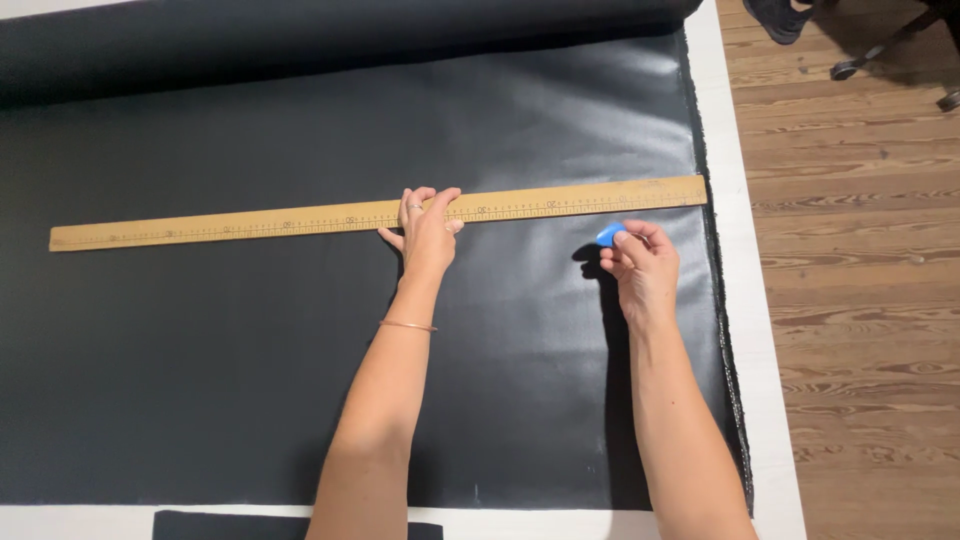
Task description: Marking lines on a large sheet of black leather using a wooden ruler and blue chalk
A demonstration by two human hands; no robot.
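A long wooden ruler lies across a sheet of black fabric spread on a white table. My left hand presses flat on the ruler near its middle, fingers spread over its top edge. My right hand hovers just below the ruler's right part, pinching a small blue piece of chalk between fingers and thumb. The chalk sits a little below the ruler's lower edge.
The fabric's unrolled bolt lies along the far side of the table. The fabric's frayed edge runs down the right. Beyond it is a wooden floor with a chair's wheeled base and a person's shoe.
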